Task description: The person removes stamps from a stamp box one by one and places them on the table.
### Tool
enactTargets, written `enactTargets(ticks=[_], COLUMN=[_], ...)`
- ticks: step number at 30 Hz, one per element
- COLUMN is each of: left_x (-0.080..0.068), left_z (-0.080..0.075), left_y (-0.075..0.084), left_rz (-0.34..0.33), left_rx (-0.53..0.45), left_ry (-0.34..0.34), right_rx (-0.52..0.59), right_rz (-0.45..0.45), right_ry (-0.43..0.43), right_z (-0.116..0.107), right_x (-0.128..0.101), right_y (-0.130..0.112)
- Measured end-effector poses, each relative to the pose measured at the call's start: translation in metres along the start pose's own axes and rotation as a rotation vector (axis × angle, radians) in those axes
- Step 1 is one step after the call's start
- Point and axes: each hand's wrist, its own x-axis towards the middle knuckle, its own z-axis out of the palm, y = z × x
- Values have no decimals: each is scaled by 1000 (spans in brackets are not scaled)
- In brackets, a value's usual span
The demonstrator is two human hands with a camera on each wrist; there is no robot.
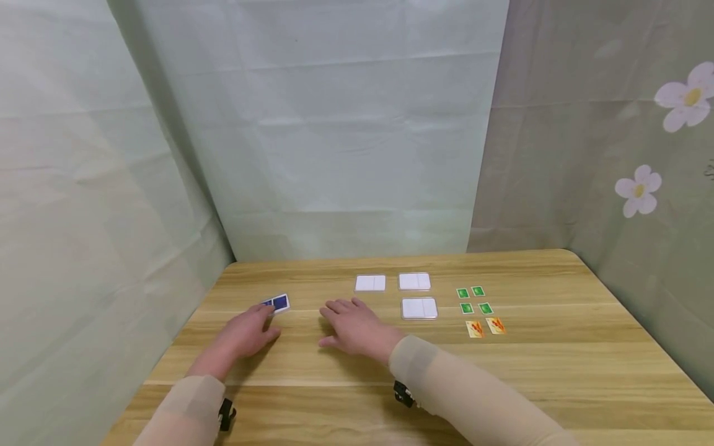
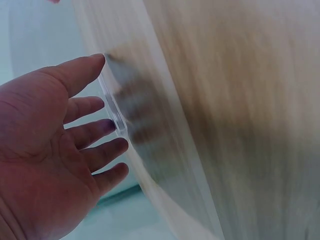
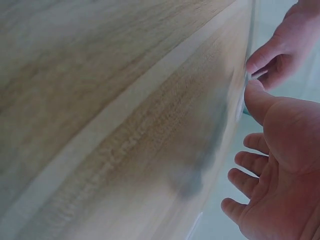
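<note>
Status: left hand (image 1: 245, 334) lies palm down on the desk (image 1: 558, 365), fingers (image 2: 92, 132) straight and slightly spread, tips touching the near edge of a clear case with blue cards (image 1: 276, 303); not gripping it. In the left wrist view the case edge sits right at the fingertips. Right hand (image 1: 357, 326) is also flat on the desk, fingers loosely spread, holding nothing, just left of the nearest white case (image 1: 419, 308). Laid out so far: three white cases in total, the other two being (image 1: 370, 283) and (image 1: 414, 281), grouped at centre; four green cards (image 1: 473, 299) in a two-by-two block with two yellow-orange cards (image 1: 486, 326) below them, on the right. My read: green and yellow cards look dealt out, the blue ones are in their case off to the left, well apart from the rest, so that set looks left to handle. Surface: light wood-grain desk, rounded far-right corner. Room: pale green sheet (image 1: 334, 124) hung behind and left, grey-green cloth with white flowers (image 1: 683, 99) on the right.
</note>
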Motion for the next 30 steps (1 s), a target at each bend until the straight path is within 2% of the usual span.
enactTargets(ticks=[19,30], left_x=[-2,-1], left_z=[8,14], left_y=[41,64], left_rz=[113,159], left_rx=[12,-7], left_ry=[25,11], right_rx=[32,32], right_rz=[10,13], right_ry=[-8,-5], right_z=[-1,0], right_x=[-3,-3], right_y=[0,3])
